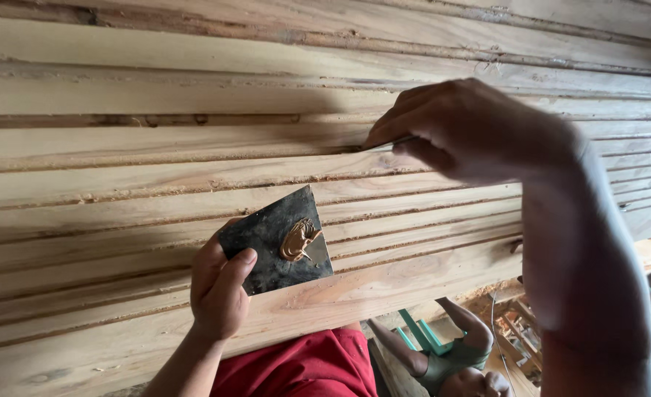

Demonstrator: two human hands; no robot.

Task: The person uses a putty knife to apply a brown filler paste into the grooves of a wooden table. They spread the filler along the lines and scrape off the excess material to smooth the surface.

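My left hand point(219, 287) grips a dark, stained square plate point(270, 239) by its lower left corner, with a dab of brown filler paste point(298, 240) on it. The plate is held in front of stacked pale wooden planks point(119, 184). My right hand point(461, 129) is higher and to the right, pinching a thin metal blade point(388, 145) whose tip is pressed into a groove between two planks. Most of the blade is hidden by my fingers.
The planks fill nearly the whole view, with dark grooves and sawdust between them. Below them I see my red clothing point(303, 367). Another person point(454, 356) in a green top is bent over at lower right, near green frames and wood scraps.
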